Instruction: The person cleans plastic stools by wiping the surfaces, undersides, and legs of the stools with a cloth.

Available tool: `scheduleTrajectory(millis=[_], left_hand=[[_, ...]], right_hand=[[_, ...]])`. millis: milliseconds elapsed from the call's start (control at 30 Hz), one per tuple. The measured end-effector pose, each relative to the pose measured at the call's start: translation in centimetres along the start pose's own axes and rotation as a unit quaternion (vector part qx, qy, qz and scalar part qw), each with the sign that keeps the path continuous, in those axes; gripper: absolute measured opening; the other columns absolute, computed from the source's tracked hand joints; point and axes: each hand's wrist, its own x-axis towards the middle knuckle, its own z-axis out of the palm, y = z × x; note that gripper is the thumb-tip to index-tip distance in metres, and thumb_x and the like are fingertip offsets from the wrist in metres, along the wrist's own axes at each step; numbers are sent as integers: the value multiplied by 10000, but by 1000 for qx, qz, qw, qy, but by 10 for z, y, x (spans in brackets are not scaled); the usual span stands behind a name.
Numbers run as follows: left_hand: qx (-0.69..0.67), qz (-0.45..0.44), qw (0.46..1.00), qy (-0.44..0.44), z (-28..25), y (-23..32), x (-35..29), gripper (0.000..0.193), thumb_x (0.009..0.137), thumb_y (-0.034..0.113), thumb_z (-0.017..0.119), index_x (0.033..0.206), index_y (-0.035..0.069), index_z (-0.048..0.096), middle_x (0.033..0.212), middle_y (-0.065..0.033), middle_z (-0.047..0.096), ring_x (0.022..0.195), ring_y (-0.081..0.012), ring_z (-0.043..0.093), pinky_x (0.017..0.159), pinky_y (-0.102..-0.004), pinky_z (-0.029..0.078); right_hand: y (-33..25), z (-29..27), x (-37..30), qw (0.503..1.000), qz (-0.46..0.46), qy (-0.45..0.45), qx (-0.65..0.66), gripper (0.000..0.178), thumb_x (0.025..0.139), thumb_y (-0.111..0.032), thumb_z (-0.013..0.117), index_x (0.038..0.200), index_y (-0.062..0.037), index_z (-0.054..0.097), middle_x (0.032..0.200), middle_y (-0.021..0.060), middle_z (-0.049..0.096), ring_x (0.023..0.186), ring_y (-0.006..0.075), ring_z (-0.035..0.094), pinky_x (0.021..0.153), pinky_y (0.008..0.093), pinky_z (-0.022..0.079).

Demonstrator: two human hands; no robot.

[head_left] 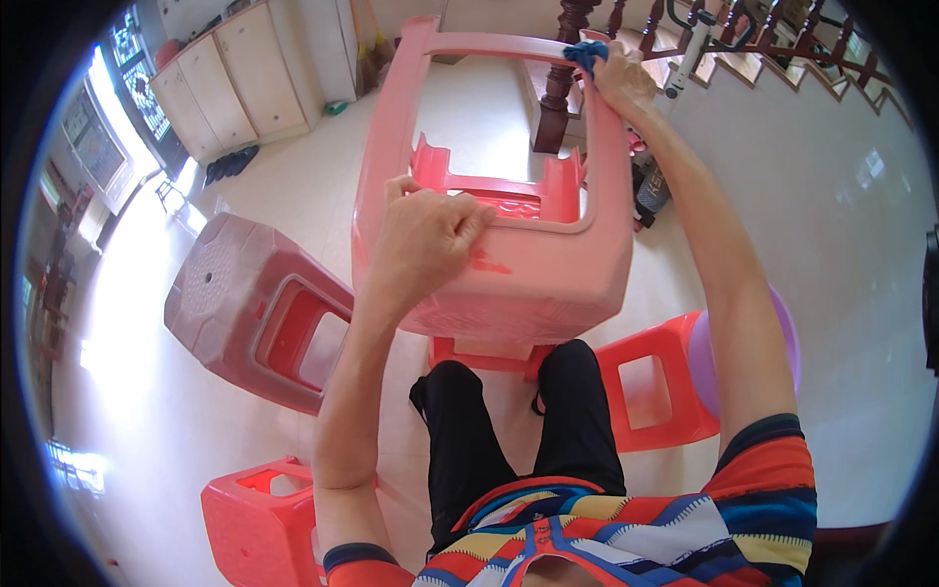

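Observation:
A pink plastic stool (548, 274) lies tipped on its side in front of me, its open underside facing up and its legs pointing away. My left hand (430, 240) grips the near rim of the stool, fingers curled over the edge. My right hand (618, 80) is at the far end of the right leg, pressing a blue cloth (585, 54) against it. My black trouser legs (509, 430) show below the stool.
A dusty pink stool (254, 308) lies on its side at the left. Red stools stand at lower left (259, 514) and right (655, 391), the right one beside a purple round thing (704, 362). Cupboards (225, 88) line the far left; a wooden stair rail (562, 88) rises behind.

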Motion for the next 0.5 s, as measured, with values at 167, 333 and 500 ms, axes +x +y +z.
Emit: scheduleTrajectory(millis=[167, 333, 500], left_hand=[[-20, 28, 999, 33, 6, -9, 0, 345, 877, 246, 563, 605, 40, 508, 484, -101, 431, 490, -253, 407, 790, -350, 312], [-38, 59, 994, 84, 16, -13, -3, 312, 862, 234, 573, 611, 51, 536, 530, -103, 507, 538, -273, 487, 810, -373, 326], [-26, 40, 998, 28, 12, -13, 4, 269, 850, 238, 583, 648, 61, 587, 571, -107, 556, 573, -273, 529, 840, -383, 335]], right_hand=[[-13, 18, 37, 998, 28, 1, -61, 409, 862, -273, 450, 1134, 29, 499, 1157, 270, 516, 1038, 415, 564, 847, 465, 479], [-78, 26, 46, 994, -77, -56, -52, 447, 867, -365, 478, 1118, 1, 528, 1152, 250, 538, 1032, 395, 566, 840, 477, 477], [-163, 64, 46, 951, -302, -56, 31, 375, 868, -361, 500, 1146, -114, 552, 1138, 183, 546, 1013, 356, 564, 838, 452, 468]])
